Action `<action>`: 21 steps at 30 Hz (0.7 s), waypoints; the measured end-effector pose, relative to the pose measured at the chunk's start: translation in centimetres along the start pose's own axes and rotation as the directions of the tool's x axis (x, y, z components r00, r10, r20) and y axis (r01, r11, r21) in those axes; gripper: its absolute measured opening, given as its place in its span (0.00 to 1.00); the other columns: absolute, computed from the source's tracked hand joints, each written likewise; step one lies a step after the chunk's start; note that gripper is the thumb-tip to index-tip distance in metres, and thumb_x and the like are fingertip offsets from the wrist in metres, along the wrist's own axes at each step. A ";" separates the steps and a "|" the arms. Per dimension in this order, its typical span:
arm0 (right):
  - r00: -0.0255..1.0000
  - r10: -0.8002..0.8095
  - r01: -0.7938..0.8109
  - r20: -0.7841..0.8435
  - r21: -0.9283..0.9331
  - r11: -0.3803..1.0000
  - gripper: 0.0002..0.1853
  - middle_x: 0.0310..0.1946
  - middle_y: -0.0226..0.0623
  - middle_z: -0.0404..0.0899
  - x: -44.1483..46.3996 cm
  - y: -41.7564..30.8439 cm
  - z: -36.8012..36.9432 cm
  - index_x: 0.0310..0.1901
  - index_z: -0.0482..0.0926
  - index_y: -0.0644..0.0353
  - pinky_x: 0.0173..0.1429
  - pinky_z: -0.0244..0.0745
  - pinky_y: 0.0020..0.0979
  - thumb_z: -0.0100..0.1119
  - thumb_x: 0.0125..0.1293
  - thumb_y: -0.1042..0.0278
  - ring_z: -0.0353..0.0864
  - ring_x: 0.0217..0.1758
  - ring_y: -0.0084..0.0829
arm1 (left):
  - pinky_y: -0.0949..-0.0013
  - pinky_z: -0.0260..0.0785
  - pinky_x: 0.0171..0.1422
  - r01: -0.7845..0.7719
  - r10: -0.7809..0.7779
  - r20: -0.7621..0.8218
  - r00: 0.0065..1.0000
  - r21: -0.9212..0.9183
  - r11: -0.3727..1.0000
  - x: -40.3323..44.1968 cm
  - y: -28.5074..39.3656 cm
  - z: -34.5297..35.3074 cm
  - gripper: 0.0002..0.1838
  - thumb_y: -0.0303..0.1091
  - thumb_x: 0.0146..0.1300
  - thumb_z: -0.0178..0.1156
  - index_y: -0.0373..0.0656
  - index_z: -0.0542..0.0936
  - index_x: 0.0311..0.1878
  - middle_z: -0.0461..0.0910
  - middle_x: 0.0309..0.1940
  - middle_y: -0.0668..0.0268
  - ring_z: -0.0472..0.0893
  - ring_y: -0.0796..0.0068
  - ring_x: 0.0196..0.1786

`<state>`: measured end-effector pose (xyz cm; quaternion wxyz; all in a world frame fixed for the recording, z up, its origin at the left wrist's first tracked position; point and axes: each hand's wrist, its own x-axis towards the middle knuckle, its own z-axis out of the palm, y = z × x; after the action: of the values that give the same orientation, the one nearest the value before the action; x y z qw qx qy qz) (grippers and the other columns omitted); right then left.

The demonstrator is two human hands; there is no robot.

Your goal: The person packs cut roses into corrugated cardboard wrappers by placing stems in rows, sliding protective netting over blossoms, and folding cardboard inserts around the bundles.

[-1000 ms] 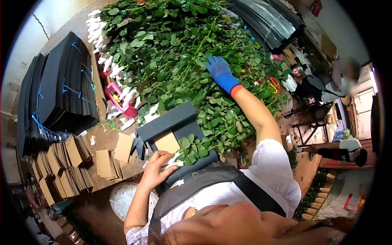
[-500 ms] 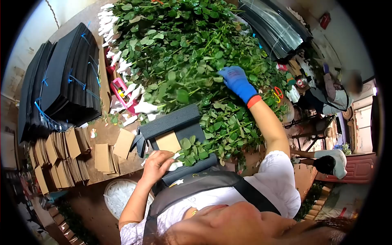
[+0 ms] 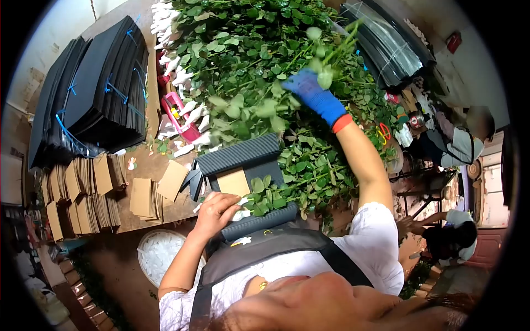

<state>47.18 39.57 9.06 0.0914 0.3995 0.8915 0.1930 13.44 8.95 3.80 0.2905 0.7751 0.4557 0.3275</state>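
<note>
My left hand, bare, is closed over white-sleeved flower heads at the left end of leafy rose stems. These stems lie on a black corrugated sheet, which has a tan cardboard piece on it. My right hand, in a blue glove with an orange cuff, is raised over a large pile of rose stems. Its fingers are closed on a leafy rose stem, blurred by motion, that sticks out to the upper right. White-sleeved heads line the pile's left edge.
Tied stacks of black sheets stand at the left, with cardboard pieces nearer me. A pink tool and scissors lie beside the pile. Below is a white basket. Two other people are at the right.
My right hand has moved up and left, and leaves around it are now in motion with a stem rising from it. My left hand stays at the flower heads on the sheet.
</note>
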 end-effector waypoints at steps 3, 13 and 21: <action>0.906 0.128 -0.105 -0.403 0.079 0.991 0.22 0.39 0.31 0.84 -2.8 0.2 -5.5 0.60 0.79 0.38 0.49 0.79 0.38 0.57 0.65 0.73 0.83 0.43 0.35 | 0.62 0.75 0.52 -0.020 0.020 0.007 1.000 0.019 1.000 0.1 -0.1 0.0 0.12 0.33 0.60 0.72 0.43 0.88 0.46 0.87 0.43 0.64 0.83 0.62 0.45; 0.740 0.345 -0.246 -0.577 0.245 0.938 0.38 0.45 0.34 0.84 -10.6 3.0 -6.8 0.67 0.75 0.39 0.52 0.81 0.41 0.57 0.55 0.86 0.84 0.46 0.40 | 0.63 0.75 0.47 0.040 -0.039 0.012 0.999 -0.053 0.998 0.1 -0.2 0.2 0.12 0.28 0.58 0.72 0.40 0.88 0.46 0.83 0.40 0.62 0.83 0.61 0.44; 0.837 0.471 -0.040 -0.278 0.828 0.559 0.25 0.49 0.34 0.87 -19.2 -1.1 -10.1 0.51 0.88 0.48 0.63 0.77 0.35 0.57 0.54 0.86 0.83 0.55 0.35 | 0.68 0.75 0.48 0.278 -0.278 0.039 0.960 -0.276 0.920 -0.5 -0.4 0.8 0.15 0.28 0.59 0.74 0.39 0.85 0.50 0.84 0.41 0.64 0.83 0.70 0.43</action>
<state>55.96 21.85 17.96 -0.3455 0.4672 0.8046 -0.1223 13.63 8.54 2.88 0.4399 0.6540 0.5104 0.3439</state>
